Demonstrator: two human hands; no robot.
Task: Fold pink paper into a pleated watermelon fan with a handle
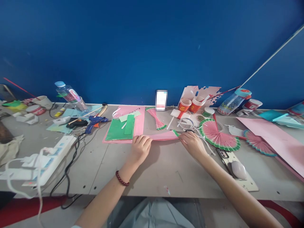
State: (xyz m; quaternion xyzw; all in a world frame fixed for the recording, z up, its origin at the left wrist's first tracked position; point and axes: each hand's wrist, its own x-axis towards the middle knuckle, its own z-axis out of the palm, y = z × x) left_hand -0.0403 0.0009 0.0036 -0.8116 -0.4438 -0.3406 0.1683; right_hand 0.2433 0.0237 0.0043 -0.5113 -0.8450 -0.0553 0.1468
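A folded strip of pink paper with a green edge at its right end stretches between my hands, just above the grey table. My left hand, with a dark red bead bracelet on the wrist, has its fingers closed over the left end. At the green end, my right hand is closed on the strip, its fingertips partly hidden. A dark curved object shows just behind the right fingers. Beyond the strip lies a pleated pink paper piece with green edges, pinched narrow in the middle.
Green sheets lie on pink paper at left, near a blue glue gun and a power strip. To the right are a watermelon-patterned paper fan, a phone, red paper cups and a clear bottle.
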